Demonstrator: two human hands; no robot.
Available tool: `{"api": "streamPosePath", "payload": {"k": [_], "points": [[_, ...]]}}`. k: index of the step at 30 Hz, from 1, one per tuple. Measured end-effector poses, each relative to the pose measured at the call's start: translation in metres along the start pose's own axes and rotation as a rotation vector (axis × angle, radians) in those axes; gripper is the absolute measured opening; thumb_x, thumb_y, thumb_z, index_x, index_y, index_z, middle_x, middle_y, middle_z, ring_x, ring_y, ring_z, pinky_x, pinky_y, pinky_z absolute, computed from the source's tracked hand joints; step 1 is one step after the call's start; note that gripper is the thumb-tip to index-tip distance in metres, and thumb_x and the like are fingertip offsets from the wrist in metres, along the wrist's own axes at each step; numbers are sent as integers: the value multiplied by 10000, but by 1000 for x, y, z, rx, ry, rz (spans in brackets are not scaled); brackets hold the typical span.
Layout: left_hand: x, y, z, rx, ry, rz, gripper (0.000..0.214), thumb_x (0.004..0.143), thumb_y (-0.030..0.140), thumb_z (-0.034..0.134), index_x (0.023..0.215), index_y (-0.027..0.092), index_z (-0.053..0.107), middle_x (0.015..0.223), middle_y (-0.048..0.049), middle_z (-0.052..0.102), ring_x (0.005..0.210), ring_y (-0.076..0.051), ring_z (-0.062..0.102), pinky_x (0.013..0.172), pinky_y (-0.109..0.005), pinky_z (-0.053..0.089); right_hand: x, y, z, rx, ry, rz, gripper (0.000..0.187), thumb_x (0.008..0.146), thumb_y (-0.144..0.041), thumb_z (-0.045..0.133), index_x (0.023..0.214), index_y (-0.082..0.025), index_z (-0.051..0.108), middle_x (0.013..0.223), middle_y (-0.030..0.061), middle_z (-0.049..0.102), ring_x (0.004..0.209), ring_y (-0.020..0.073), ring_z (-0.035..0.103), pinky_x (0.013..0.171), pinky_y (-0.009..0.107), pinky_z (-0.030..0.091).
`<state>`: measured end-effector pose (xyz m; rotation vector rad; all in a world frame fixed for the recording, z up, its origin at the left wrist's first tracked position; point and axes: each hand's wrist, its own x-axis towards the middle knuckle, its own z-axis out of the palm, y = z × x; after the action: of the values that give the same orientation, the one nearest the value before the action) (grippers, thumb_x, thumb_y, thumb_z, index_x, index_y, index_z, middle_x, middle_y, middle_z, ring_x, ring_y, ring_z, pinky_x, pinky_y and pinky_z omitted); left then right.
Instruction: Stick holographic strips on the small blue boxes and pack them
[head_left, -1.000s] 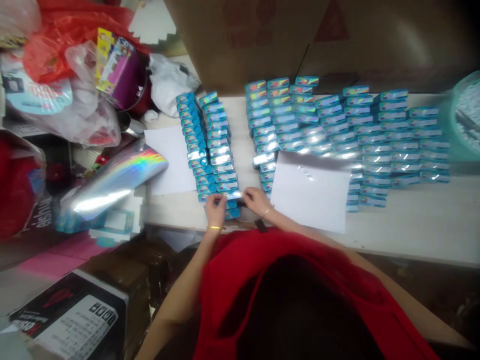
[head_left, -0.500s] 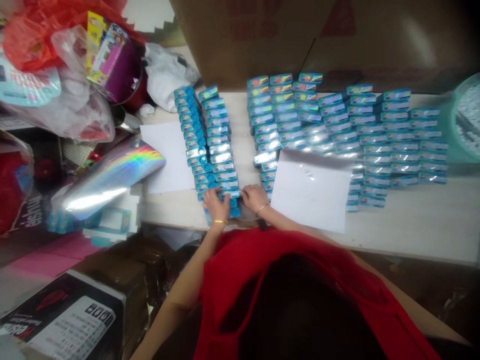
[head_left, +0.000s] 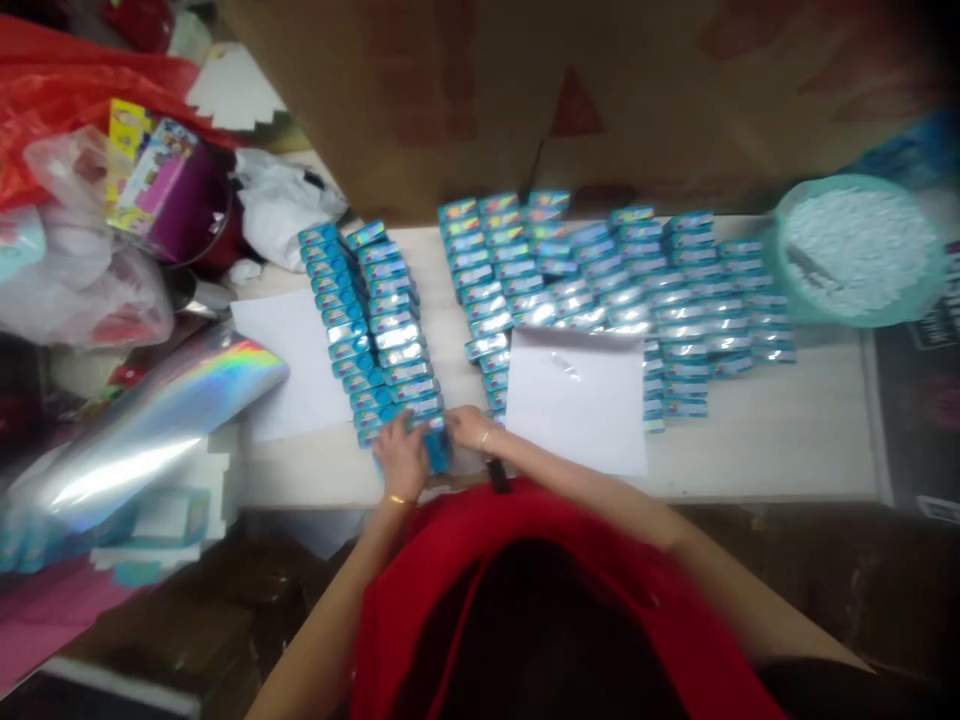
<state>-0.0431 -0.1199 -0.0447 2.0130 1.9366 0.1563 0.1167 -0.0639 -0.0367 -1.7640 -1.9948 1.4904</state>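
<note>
Currently, a paired column of small, glossy blue cardboard boxes (head_left: 409, 372) stands on the pale tabletop (head_left: 795, 435). Left hand (head_left: 403, 455): over the column's near end, fingers partly spread, touching boxes; firm hold cannot be told. Right hand (head_left: 469, 428): just right of that end, fingers bent together; grip unclear, blurred. White rectangular paper sheet (head_left: 576, 410): right of the column. Round pale-green basin (head_left: 847, 312): well right of it.

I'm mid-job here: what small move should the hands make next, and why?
Perhaps the left hand should press lightly along the box between the hands: it sits at the box's left end, the right hand is by the other end, a pale strip shows on top, and blur hides whether that lies flat.
</note>
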Motion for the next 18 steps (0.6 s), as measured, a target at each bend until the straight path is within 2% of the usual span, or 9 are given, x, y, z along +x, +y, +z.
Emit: {"api": "streamPosePath", "payload": {"k": [2,3,5,6,7,9,12,15,18], "points": [[26,12,-6,-129,98,24,262,885,244,458,1063,224,649,1196,-117,591,1124,-300,495,909,-469,364,2,8,-45,-83,256,-49,285,902,-192,459,1128,-193,633,1076,97,629,978,225,545,844,309,420],[43,21,-8,-214,129,53,269,901,279,449,1080,207,636,1138,-116,610,1089,-279,520,906,-446,383,2,17,-70,-150,449,-58,322,924,-237,435,1201,-189,592,1152,118,591,1042,248,513,885,349,403],[81,48,-10,-390,144,153,292,928,319,419,1099,192,619,1049,-95,634,1014,-229,562,896,-387,417,-3,41,-116,-284,767,33,360,942,-327,421,1236,-177,564,1200,143,544,1115,296,447,935,430,354],[100,63,-9,-459,126,219,300,939,326,402,1095,193,621,1038,-87,639,994,-210,572,896,-363,426,-7,56,-133,-320,844,92,363,945,-372,418,1188,-165,592,1163,149,552,1102,305,444,934,447,344],[118,79,-7,-491,102,277,307,945,332,394,1096,198,626,1038,-82,642,990,-201,575,901,-351,427,-12,71,-145,-344,841,122,366,949,-402,408,1102,-156,632,1083,148,575,1054,299,463,918,443,352],[149,111,2,-432,17,355,317,939,352,419,1146,220,619,1075,-81,636,1023,-217,562,911,-369,417,-26,101,-149,-361,727,95,396,961,-420,379,907,-163,676,921,125,598,951,268,499,876,406,382],[173,145,21,-162,-130,456,386,879,385,538,1237,243,574,1252,-103,565,1148,-297,487,919,-439,384,-50,134,-123,-337,604,-30,365,958,-393,392,874,-184,680,928,111,603,921,243,519,849,375,412],[173,157,39,13,-191,580,404,847,326,592,1236,226,558,1395,-107,463,1251,-324,393,955,-459,337,-65,147,-96,-291,627,-88,317,953,-335,394,1019,-171,657,1029,128,598,966,249,523,862,387,424],[164,154,45,34,-147,614,287,895,289,512,1165,217,578,1395,-98,470,1261,-302,384,945,-446,317,-62,142,-95,-332,751,-27,375,955,-357,378,1202,-155,575,1203,163,551,1125,285,462,947,431,367]]}}
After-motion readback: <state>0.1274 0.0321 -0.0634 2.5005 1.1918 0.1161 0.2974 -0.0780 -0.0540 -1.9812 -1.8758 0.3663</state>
